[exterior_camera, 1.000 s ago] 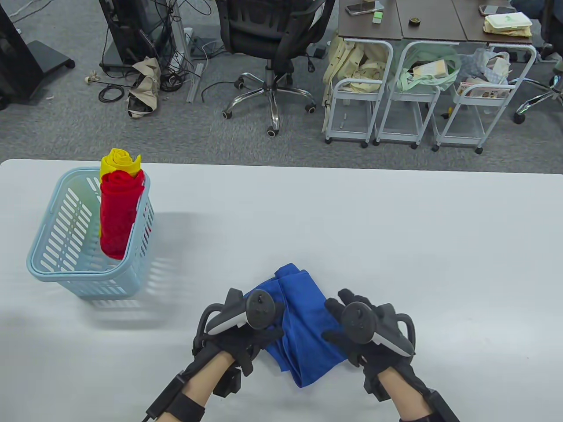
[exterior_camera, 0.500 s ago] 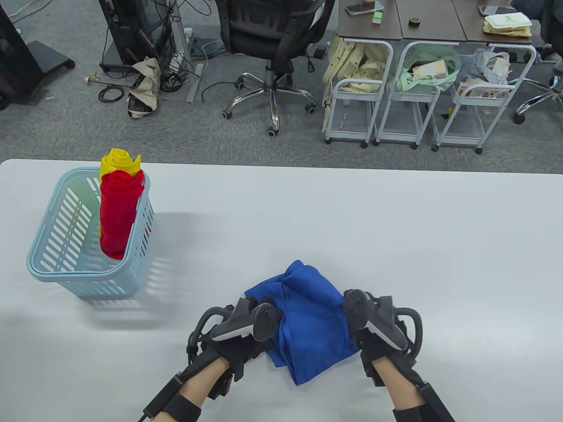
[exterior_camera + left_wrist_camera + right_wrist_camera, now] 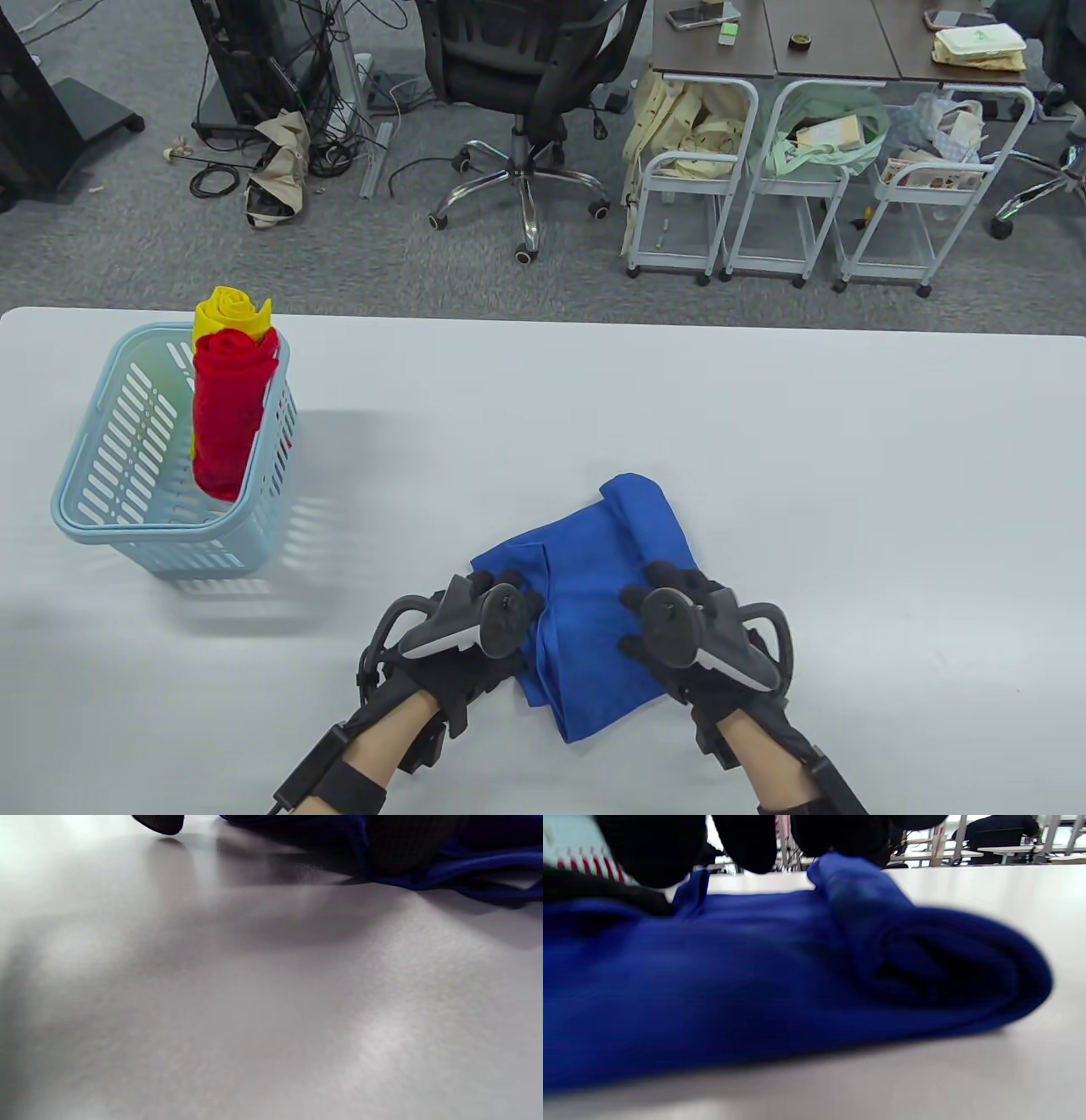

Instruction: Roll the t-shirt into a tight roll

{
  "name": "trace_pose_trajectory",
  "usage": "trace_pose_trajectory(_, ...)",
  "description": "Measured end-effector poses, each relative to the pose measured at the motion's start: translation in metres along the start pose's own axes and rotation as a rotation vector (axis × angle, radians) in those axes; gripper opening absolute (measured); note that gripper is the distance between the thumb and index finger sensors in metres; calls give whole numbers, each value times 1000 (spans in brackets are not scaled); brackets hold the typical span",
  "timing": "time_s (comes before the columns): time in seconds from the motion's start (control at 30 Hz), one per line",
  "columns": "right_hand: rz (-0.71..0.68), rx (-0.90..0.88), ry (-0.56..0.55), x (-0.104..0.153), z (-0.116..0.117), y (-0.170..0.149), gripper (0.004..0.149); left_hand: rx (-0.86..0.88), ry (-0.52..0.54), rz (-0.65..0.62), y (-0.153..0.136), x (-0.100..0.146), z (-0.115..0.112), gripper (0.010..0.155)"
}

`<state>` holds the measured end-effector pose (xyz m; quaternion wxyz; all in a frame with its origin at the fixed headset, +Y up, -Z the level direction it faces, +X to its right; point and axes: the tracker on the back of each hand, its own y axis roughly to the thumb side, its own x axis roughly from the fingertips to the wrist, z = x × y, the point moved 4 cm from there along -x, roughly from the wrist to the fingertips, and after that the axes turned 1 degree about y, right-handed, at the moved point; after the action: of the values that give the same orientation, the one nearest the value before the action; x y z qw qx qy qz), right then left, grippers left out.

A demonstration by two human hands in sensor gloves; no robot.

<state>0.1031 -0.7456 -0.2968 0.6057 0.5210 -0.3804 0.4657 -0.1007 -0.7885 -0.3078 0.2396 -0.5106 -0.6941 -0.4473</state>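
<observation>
**Half-rolled at best: blue tee w/ one edge curled, rest lying flat**

Two gloved hands are working the blue t-shirt (image 3: 594,594), which is lying on the white table (image 3: 764,441), well to the right of the light-blue basket (image 3: 127,501) and nearer the person's edge. Right hand (image 3: 687,632) is resting on the shirt's right side, fingers (image 3: 746,840) draped over the cloth from above; whether they're pinching or just pressing, can't tell. Left hand (image 3: 471,632) is sitting at the shirt's left edge w/ fingers on the fabric; grip is hidden behind the tracker, so can't tell there either.

Progress, as a judgement: rolling is looking barely begun. Right wrist view is showing a loose curl along the shirt's right edge, open at the end, not tight. Remaining width toward the basket side is lying flat and wrinkled.

Left to do: tightening that curl, then rolling across the full width toward the left hand.

Red roll (image 3: 227,416) and yellow roll (image 3: 229,314) are standing upright inside the basket, prob. finished items.
</observation>
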Motion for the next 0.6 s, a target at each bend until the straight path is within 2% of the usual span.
trace_pose_trajectory(0.07,53,127,31,-10,12,-5,69,-17,9,13,-1,1,2,70)
trace_pose_trajectory(0.1,131,169,41,-16,15,-21,66,-30,12,19,-2,2,2,69)
trace_pose_trajectory(0.2,353,41,54,-18,17,-79,59,-23,12,19,-2,2,2,69)
trace_pose_trajectory(0.27,516,0,56,-11,19,-119,56,-18,9,14,-3,1,2,69)
trace_pose_trajectory(0.37,653,-131,62,7,21,-156,58,3,3,3,-4,0,1,69)
trace_pose_trajectory(0.43,658,-171,20,14,12,-157,60,19,-2,-1,-6,-1,1,69)
trace_pose_trajectory(0.47,615,-154,-16,15,2,-147,61,28,-4,-4,-7,-2,0,69)
trace_pose_trajectory(0.5,557,-143,-34,14,-4,-137,61,38,-6,-7,-7,-2,0,69)
trace_pose_trajectory(0.6,263,-208,-46,7,-15,-79,59,58,-8,0,-10,-3,-2,71)
